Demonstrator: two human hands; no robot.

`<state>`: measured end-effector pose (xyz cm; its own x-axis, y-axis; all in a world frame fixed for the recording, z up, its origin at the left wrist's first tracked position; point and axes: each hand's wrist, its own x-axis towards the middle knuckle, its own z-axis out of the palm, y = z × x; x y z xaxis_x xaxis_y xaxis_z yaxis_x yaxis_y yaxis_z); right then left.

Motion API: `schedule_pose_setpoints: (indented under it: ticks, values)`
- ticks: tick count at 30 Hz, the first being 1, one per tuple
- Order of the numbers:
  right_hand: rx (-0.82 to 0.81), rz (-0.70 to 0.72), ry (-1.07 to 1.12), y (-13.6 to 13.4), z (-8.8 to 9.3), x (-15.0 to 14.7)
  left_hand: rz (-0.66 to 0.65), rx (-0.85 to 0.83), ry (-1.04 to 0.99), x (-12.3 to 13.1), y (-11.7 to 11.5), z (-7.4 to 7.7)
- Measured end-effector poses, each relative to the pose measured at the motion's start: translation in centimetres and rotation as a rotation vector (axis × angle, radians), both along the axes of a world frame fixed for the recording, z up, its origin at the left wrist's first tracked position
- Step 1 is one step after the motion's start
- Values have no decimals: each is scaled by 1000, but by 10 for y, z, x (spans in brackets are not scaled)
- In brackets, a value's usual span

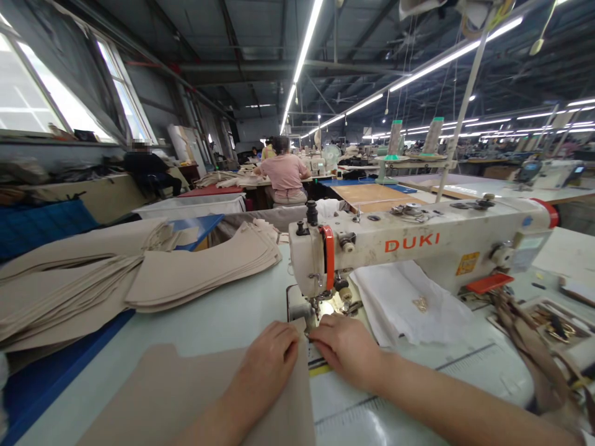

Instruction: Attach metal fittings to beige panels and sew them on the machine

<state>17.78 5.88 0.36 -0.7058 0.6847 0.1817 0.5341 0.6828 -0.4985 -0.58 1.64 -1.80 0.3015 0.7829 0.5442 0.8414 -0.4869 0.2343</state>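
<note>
A beige fabric piece (171, 396) lies flat on the sewing table in front of me. My left hand (269, 365) rests on its right edge with fingers curled down onto the cloth. My right hand (346, 347) pinches the fabric's far corner just before the needle and presser foot (320, 306) of a white DUKI sewing machine (418, 244). Both hands touch the cloth close together.
Stacks of cut beige pieces (199, 266) lie at the left. White cloth (404, 303) sits under the machine arm. A tray of small metal parts (553, 322) and a brown strap (530, 347) are at the right. Other people sit at tables further back.
</note>
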Motion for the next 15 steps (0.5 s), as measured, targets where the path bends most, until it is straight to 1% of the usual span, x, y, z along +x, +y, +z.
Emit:
schedule_pose_setpoints:
  ticks: [2, 3, 4, 7, 15]
  values:
    - [226, 86, -108, -3, -2, 5, 4, 4, -9, 0, 0, 0]
    - [302, 107, -146, -3, -3, 5, 7, 6, -15, 0, 0, 1]
    - [338, 118, -164, -4, -4, 5, 10, 8, -22, 1, -1, 1]
    - [376, 126, -159, -3, -6, 2, 8, 9, -43, 2, -2, 4]
    - [387, 136, -146, -2, -9, 1, -9, -25, -46, 2, -2, 9]
